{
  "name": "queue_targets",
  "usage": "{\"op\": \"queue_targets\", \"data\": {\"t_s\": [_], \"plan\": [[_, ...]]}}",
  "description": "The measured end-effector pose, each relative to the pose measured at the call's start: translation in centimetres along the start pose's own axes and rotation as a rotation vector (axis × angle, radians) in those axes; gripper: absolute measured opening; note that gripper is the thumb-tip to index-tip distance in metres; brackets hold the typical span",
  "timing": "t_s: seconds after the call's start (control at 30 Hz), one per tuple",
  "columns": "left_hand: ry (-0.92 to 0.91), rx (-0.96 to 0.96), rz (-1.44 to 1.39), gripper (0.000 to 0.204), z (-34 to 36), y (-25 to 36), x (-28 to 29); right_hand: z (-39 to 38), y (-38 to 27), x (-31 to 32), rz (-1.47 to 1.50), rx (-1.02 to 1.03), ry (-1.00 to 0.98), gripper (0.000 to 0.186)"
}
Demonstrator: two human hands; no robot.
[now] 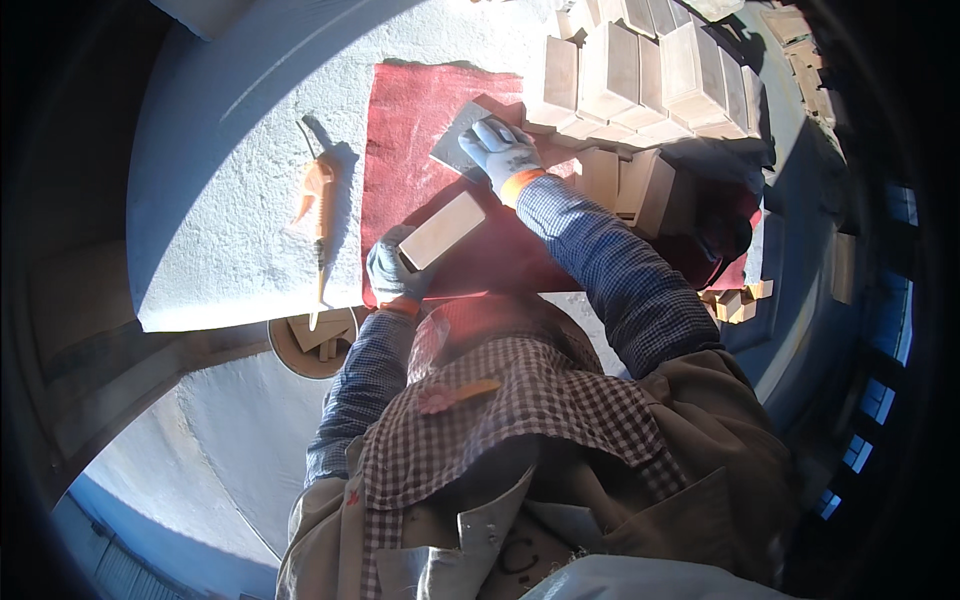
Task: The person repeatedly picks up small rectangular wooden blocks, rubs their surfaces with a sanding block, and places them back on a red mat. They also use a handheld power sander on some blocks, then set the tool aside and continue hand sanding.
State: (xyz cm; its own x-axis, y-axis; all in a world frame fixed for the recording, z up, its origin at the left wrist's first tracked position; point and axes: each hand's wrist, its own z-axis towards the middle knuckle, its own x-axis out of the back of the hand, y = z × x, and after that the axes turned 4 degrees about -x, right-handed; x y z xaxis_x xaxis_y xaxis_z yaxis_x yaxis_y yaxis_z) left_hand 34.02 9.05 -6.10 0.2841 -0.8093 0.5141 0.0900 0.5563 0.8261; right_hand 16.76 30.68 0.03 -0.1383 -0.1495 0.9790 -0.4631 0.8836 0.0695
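Observation:
My left hand [390, 266], in a grey glove with an orange cuff, is closed round the lower left end of a pale wooden block [443, 231]. The block is tilted over the red cloth [400, 130]. Farther forward and to the right, my right hand [503, 150], in a similar glove, has its fingers over a flat grey square sheet [455, 143], which looks like sandpaper. Its thumb and the sheet's underside are hidden. Sheet and block are apart.
Many pale wooden blocks [610, 75] are stacked at the back right, with more blocks [625, 185] beside my right forearm. An orange-handled tool [318, 190] with a cord lies on the white surface at left. A round container [290, 355] of wood pieces stands below the table edge.

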Motion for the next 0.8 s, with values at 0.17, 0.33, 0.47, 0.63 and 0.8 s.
{"op": "queue_targets", "data": {"t_s": [0.17, 0.33, 0.47, 0.63, 0.8], "plan": [[0.041, -0.08, 0.19, 0.047, 0.3, 0.3, -0.3, 2.0, 1.0, -0.3, 0.152, -0.065, 0.099, 0.04], [0.109, -0.136, 0.168, 0.052, 0.1, 0.5, -0.8, -1.7, 1.8, 1.2, 1.479, -0.309, 0.341, 0.016], [0.089, -0.18, 0.178, 0.059, 0.1, 0.6, -0.8, -5.2, -0.8, 2.2, 1.61, -0.239, 0.242, 0.054], [0.083, -0.225, 0.184, 0.059, -0.1, 0.6, -0.5, -6.8, -4.5, 3.1, 0.402, -0.216, 0.122, 0.058], [0.066, -0.207, 0.213, 0.056, -0.1, 0.3, -0.7, -3.5, -6.8, 5.2, 0.439, -0.191, 0.334, 0.051]]}}
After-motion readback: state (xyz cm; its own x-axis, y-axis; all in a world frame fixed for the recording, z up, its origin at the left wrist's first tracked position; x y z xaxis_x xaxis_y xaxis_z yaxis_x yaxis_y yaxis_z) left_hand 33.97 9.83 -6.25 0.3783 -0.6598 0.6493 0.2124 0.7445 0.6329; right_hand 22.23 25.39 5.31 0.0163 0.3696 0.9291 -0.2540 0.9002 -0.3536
